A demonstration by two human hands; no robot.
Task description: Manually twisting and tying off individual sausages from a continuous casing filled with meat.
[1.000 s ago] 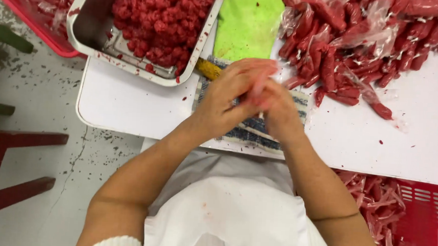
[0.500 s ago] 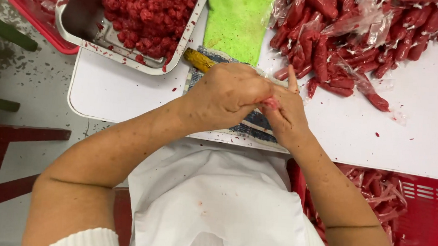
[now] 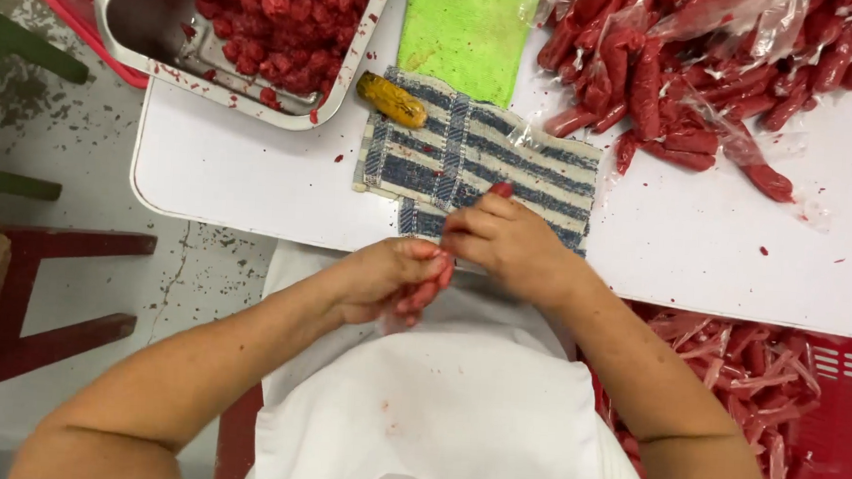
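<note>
The left hand (image 3: 390,281) is curled shut around a small red sausage (image 3: 421,296), whose glossy end pokes out below the fingers. Touching it, the right hand (image 3: 503,246) is pinched together, a red tip at its fingertips; whether it grips anything I cannot tell. Just beyond the hands lies a striped woven cloth (image 3: 469,159) on the smooth white desk (image 3: 245,177), bearing a yellow stub (image 3: 392,100). Farther out sit a steel tray (image 3: 149,45) of lumpy red meat and a heap of wrapped sausages (image 3: 667,82).
</note>
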